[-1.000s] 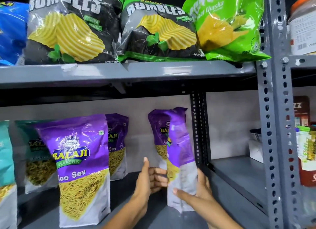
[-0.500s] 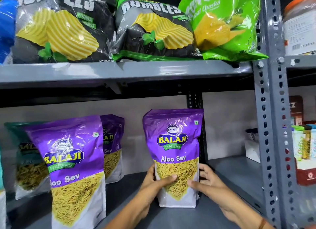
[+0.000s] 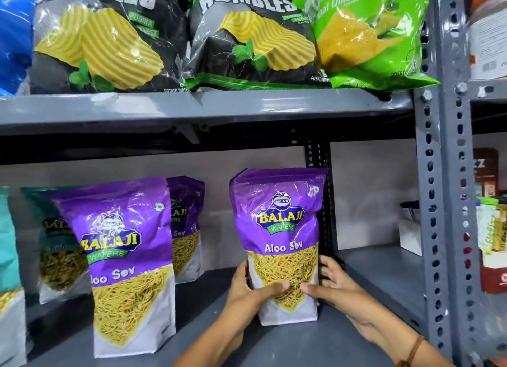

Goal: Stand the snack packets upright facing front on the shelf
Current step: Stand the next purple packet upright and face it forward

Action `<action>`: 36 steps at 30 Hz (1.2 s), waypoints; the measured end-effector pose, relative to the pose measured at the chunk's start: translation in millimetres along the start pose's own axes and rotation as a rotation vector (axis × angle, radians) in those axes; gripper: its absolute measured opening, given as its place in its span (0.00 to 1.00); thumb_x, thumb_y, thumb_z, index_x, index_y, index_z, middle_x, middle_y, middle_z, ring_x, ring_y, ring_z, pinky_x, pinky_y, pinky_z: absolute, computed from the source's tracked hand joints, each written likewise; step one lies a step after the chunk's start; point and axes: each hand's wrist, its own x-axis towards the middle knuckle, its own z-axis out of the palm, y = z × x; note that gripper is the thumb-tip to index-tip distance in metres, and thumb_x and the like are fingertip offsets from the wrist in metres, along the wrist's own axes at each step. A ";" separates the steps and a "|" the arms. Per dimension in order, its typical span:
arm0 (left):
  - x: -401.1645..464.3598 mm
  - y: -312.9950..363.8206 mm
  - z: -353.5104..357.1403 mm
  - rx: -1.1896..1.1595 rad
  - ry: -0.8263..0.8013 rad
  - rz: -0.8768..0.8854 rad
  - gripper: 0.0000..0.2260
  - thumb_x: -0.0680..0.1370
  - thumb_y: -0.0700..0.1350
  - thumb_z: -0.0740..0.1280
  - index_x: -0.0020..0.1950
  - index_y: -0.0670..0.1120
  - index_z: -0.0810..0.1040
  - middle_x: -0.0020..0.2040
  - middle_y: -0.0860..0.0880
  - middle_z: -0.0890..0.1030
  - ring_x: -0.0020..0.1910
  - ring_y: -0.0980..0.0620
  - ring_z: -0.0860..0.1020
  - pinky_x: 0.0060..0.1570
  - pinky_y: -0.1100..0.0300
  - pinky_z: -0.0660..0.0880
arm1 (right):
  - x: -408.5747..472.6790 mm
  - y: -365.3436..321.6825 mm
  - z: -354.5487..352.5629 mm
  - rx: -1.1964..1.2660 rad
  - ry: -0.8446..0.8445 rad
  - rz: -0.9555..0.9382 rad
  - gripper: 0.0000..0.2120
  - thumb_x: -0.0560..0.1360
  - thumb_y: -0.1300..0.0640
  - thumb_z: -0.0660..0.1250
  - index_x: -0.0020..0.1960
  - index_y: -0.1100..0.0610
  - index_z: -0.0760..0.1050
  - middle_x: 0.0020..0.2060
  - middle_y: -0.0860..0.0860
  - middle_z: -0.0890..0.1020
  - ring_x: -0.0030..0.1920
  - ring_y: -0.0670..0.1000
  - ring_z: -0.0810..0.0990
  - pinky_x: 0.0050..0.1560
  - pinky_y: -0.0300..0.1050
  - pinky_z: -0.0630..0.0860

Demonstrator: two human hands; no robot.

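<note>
A purple Aloo Sev packet stands upright on the grey lower shelf, its printed front toward me. My left hand grips its lower left side and my right hand its lower right, thumbs across the front. A second purple Aloo Sev packet stands upright at the front left, facing me. A third purple packet stands further back, half hidden behind the second one.
A dark green packet and a teal packet stand at the far left. Black Rumbles chip bags and a green chip bag lie on the upper shelf. A perforated grey upright borders the right; jars stand beyond it.
The held packet has been turned from side-on to front-facing and set down on the shelf. Both hands have stayed on its lower sides.
</note>
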 end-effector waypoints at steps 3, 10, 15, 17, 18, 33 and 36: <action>-2.2 -0.7 -6.2 0.039 -0.017 -0.051 0.40 0.53 0.47 0.86 0.61 0.51 0.74 0.51 0.55 0.88 0.49 0.58 0.86 0.42 0.67 0.80 | 0.3 -3.1 2.3 -0.014 -0.029 0.004 0.35 0.65 0.62 0.80 0.66 0.46 0.68 0.59 0.45 0.81 0.56 0.42 0.82 0.50 0.33 0.79; -14.2 -1.5 -8.5 0.196 0.005 -0.131 0.34 0.59 0.41 0.83 0.63 0.45 0.77 0.53 0.51 0.87 0.50 0.58 0.86 0.43 0.68 0.79 | -0.4 -7.8 5.9 -0.004 -0.091 0.071 0.32 0.66 0.73 0.75 0.67 0.62 0.68 0.62 0.58 0.82 0.65 0.56 0.79 0.68 0.53 0.74; -25.4 -2.2 -5.6 0.191 0.029 -0.112 0.32 0.60 0.38 0.83 0.61 0.45 0.77 0.50 0.54 0.88 0.45 0.62 0.85 0.39 0.71 0.78 | -4.1 -4.5 -1.3 -0.037 -0.126 0.084 0.33 0.65 0.71 0.77 0.67 0.60 0.70 0.61 0.56 0.83 0.64 0.55 0.80 0.70 0.55 0.72; -30.4 0.4 -2.1 0.183 0.036 -0.111 0.33 0.60 0.38 0.83 0.63 0.45 0.76 0.52 0.53 0.87 0.45 0.62 0.85 0.39 0.71 0.78 | -5.2 -2.8 -2.4 -0.041 -0.140 0.082 0.35 0.65 0.70 0.78 0.68 0.60 0.69 0.61 0.55 0.83 0.64 0.54 0.80 0.69 0.53 0.74; -33.0 2.3 1.2 0.180 0.036 -0.111 0.35 0.59 0.40 0.83 0.64 0.45 0.75 0.53 0.53 0.86 0.46 0.62 0.85 0.41 0.70 0.79 | -6.6 -3.2 -3.1 -0.046 -0.145 0.081 0.37 0.63 0.69 0.79 0.68 0.59 0.68 0.60 0.54 0.83 0.63 0.53 0.80 0.67 0.51 0.75; -110.5 77.1 -144.2 0.460 0.931 0.683 0.40 0.65 0.61 0.74 0.71 0.51 0.63 0.64 0.59 0.63 0.65 0.58 0.66 0.69 0.59 0.65 | -29.4 -51.3 175.7 -0.361 0.156 -0.722 0.38 0.64 0.43 0.76 0.68 0.33 0.61 0.65 0.32 0.68 0.68 0.42 0.71 0.66 0.37 0.69; -112.2 59.4 -205.1 0.459 0.784 0.409 0.52 0.58 0.64 0.76 0.76 0.50 0.57 0.72 0.53 0.63 0.66 0.62 0.64 0.69 0.59 0.62 | -5.7 -29.8 223.3 -0.241 -0.104 -0.417 0.39 0.63 0.50 0.81 0.63 0.30 0.61 0.62 0.27 0.65 0.64 0.38 0.72 0.65 0.37 0.67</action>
